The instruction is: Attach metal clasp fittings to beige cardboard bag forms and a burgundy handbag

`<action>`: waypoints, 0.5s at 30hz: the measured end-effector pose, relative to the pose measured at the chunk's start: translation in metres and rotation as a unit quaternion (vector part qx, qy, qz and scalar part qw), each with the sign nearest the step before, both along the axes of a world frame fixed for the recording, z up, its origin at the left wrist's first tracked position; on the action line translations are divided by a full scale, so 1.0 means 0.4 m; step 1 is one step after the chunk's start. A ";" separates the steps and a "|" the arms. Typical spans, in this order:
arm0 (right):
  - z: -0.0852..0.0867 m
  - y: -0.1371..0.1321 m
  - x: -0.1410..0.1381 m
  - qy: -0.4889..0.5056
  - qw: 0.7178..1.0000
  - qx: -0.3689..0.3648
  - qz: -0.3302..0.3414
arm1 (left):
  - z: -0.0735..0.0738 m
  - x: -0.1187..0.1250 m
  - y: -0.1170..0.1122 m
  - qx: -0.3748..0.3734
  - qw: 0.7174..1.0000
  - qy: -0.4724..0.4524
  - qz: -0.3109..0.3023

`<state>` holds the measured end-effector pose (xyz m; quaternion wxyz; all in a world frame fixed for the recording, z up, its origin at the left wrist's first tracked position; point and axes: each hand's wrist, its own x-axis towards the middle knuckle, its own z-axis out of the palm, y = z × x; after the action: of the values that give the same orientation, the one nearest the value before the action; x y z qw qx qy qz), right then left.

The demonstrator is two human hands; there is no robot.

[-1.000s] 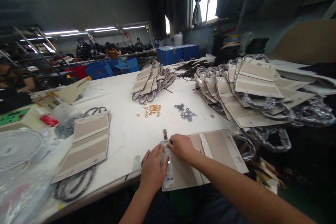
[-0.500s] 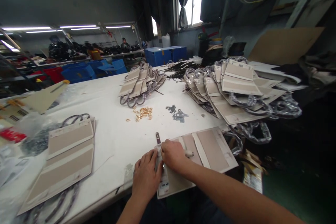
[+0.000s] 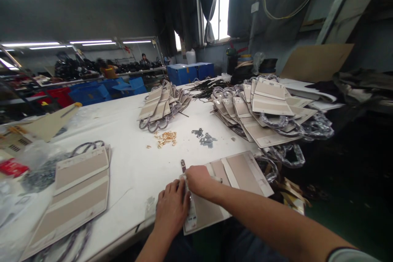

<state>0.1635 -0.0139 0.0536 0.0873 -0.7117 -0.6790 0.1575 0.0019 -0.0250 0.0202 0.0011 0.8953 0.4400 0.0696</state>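
Note:
A beige bag panel point(image 3: 242, 172) with pale strips across it lies at the table's front edge, under both my hands. My right hand point(image 3: 198, 180) is closed round a pale-handled tool point(image 3: 218, 179); only the butt of its handle shows, and its working end is hidden. My left hand point(image 3: 172, 206) lies along the panel's left edge, fingers stretched out and thumb towards the right hand. Past the right hand's knuckles, a dark strap with a metal fitting point(image 3: 183, 164) sticks out from the panel's far edge.
Gold fittings point(image 3: 166, 139) and grey metal plates point(image 3: 208, 139) lie in loose heaps on the white table point(image 3: 129, 159). Bag panels with wrapped handles are stacked at the right point(image 3: 270, 108) and back point(image 3: 158, 104). Another bag piece point(image 3: 81, 184) lies left, beside plastic bags point(image 3: 43, 153).
The head view has tilted up slightly, so the scene shifts a little. Both hands stay at the same spot on the panel; the right hand with its tool has turned slightly.

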 end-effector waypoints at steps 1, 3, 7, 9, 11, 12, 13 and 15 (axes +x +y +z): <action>0.002 0.004 0.020 0.008 1.000 0.002 -0.003 | -0.004 -0.004 0.001 -0.006 1.000 -0.011 0.005; 0.007 0.018 0.082 0.027 0.999 0.010 -0.020 | -0.013 -0.013 0.005 -0.021 0.999 -0.035 0.014; 0.016 0.077 0.257 0.024 0.993 0.031 -0.110 | -0.034 -0.023 0.010 -0.027 0.996 -0.078 0.022; 0.013 0.117 0.339 0.010 0.987 0.034 -0.155 | -0.041 -0.024 0.010 -0.017 0.995 -0.091 0.027; -0.001 0.157 0.398 0.003 0.983 0.032 -0.183 | -0.048 -0.025 0.009 -0.009 0.995 -0.097 0.030; -0.012 0.176 0.417 0.002 0.981 0.029 -0.191 | -0.051 -0.026 0.009 -0.005 0.994 -0.100 0.031; -0.025 0.194 0.429 0.003 0.980 0.027 -0.195 | -0.055 -0.026 0.009 -0.001 0.994 -0.103 0.030; -0.052 0.227 0.436 0.007 0.980 0.022 -0.197 | -0.061 -0.027 0.011 0.005 0.994 -0.108 0.028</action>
<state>0.3380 0.0770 0.0328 0.1373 -0.8283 -0.5282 0.1271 -0.0089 -0.0205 -0.0040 0.0420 0.8700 0.4616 0.1682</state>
